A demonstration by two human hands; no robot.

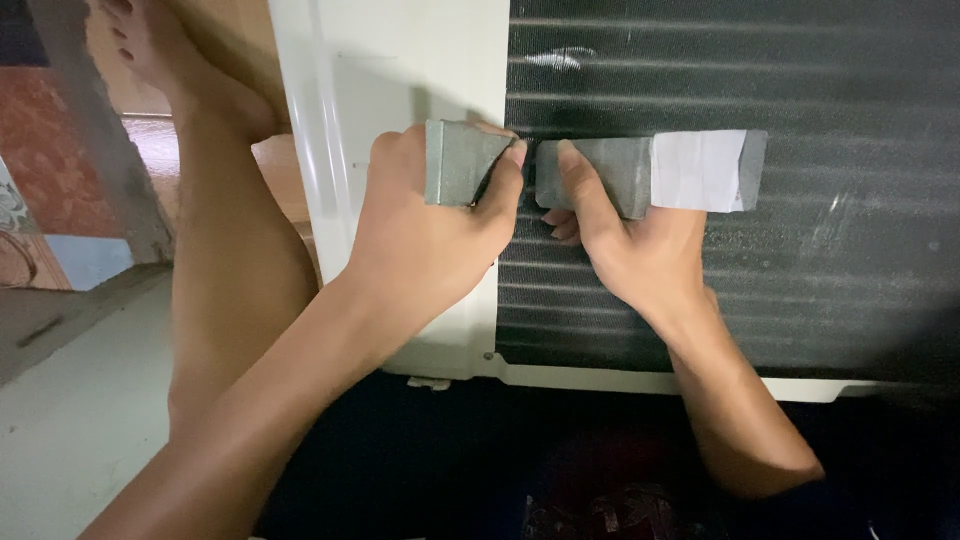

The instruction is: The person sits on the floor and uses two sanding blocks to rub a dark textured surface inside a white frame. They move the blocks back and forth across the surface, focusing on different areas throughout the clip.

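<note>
My left hand (430,225) grips a short grey block (458,162) against the white side panel (400,80) of an air conditioner unit. My right hand (625,235) holds a longer grey block (600,172) with a white paper band (698,170) around its right half, pressed on the dark finned coil (760,290). The two blocks sit end to end, almost touching, with my thumbs meeting at the gap.
My bare leg (225,250) stretches along the left side of the unit, the foot at the top left. The unit's white bottom edge (600,378) runs above dark cloth (480,470). A pale floor (70,420) lies at the lower left.
</note>
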